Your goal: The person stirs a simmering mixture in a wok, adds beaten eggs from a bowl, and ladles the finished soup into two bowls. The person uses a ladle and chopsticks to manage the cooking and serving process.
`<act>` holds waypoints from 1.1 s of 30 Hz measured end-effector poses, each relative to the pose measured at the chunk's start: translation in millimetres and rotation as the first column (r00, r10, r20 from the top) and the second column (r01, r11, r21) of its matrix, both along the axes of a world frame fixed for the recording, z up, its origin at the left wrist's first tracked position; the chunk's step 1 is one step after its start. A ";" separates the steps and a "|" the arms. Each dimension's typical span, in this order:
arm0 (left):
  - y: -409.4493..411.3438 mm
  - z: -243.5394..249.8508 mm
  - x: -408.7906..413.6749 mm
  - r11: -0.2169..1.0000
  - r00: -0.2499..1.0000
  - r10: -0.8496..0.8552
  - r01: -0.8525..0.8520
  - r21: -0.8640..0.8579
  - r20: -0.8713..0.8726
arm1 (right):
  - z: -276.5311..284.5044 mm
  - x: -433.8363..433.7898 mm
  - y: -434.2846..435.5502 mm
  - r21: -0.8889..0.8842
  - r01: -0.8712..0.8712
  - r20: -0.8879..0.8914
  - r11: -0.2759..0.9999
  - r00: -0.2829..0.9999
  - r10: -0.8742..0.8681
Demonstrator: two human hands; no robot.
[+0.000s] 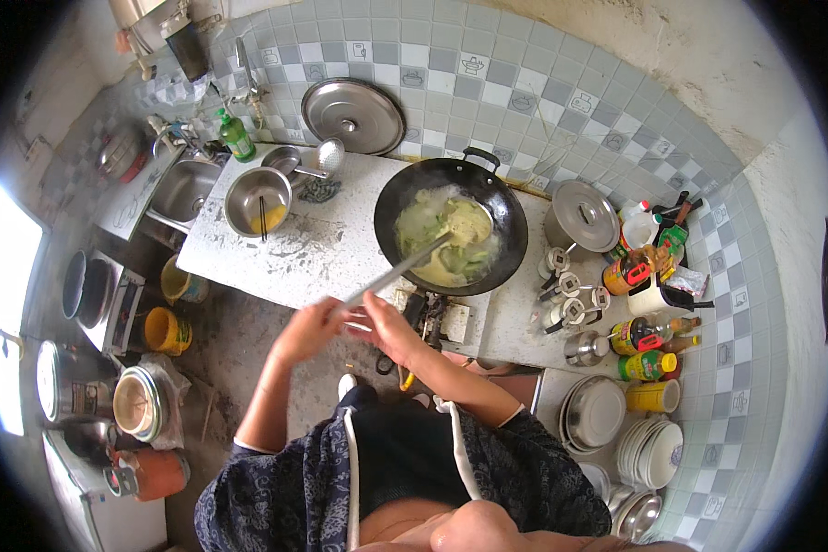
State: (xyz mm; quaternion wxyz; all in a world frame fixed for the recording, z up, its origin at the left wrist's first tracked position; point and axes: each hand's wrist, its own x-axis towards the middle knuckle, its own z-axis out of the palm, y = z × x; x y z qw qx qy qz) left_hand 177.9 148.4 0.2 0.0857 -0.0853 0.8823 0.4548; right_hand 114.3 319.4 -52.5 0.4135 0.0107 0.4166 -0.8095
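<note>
A black wok [509, 234] stands over the burner, with pale broth and green vegetable pieces [417, 221] in it. The long metal handle of a ladle or spatula [400, 268] slants down into the wok; its head is hidden under food. My left hand [308, 330] is closed around the upper end of this handle. Beside it, my right hand [388, 328] has its fingers partly bent near the handle's end; whether it grips is unclear. A steel bowl [238, 196] left of the wok holds yellow liquid, probably beaten egg, and dark chopsticks [263, 217].
A large steel lid [348, 124] leans on the tiles behind a skimmer [330, 155]. Right of the wok stand a lidded pot [585, 215], spice jars [570, 310] and several bottles [645, 364]. The sink [192, 186] and a dish soap bottle [236, 138] are at the left.
</note>
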 end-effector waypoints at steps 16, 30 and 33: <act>-54.9 -33.3 11.0 0.617 0.914 -0.400 0.321 0.718 -0.066 | 56.4 44.0 156.3 0.702 0.711 -0.567 0.028 0.536 0.626; -81.9 -63.4 13.6 0.621 0.974 -0.211 0.069 0.780 0.082 | 110.8 60.8 137.2 0.479 0.272 0.040 0.835 0.943 -0.330; -79.8 -58.7 12.9 0.629 0.979 -0.180 0.038 0.776 0.098 | 103.2 53.6 147.3 0.307 0.284 0.186 0.908 0.918 -0.350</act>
